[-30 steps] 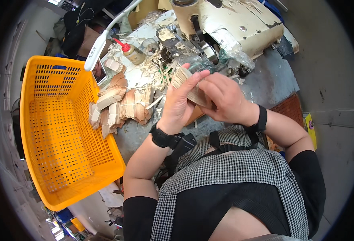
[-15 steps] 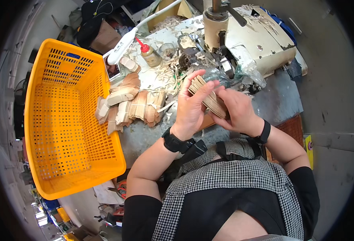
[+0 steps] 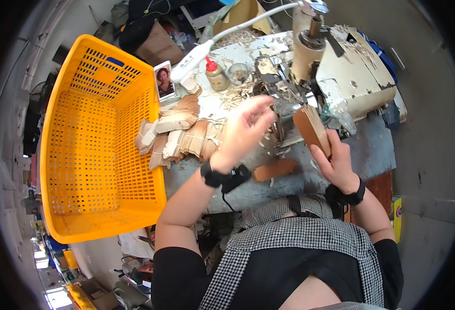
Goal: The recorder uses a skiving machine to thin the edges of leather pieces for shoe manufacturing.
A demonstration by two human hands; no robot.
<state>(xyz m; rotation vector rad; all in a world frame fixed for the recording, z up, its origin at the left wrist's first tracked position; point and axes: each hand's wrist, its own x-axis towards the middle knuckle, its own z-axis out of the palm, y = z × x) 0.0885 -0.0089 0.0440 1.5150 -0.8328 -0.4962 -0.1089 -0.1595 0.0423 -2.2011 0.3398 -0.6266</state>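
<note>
Your right hand (image 3: 337, 159) pinches the stack (image 3: 310, 129) between thumb and fingers, on the near side of the machine (image 3: 363, 82). Your blurred left hand (image 3: 242, 133) has its fingers spread. One piece (image 3: 275, 170) lies on the desk (image 3: 374, 150) between your wrists.

The stack of thin strips (image 3: 312, 129) has been let go by the left hand (image 3: 240, 134), which is now spread and blurred, and is gripped at its near end by the right hand (image 3: 337, 166) alone. Its flat brown face has been turned into view. A wide gap has been opened between the hands, and the loose brown piece (image 3: 275, 169) there, partly covered before, has been exposed.
</note>
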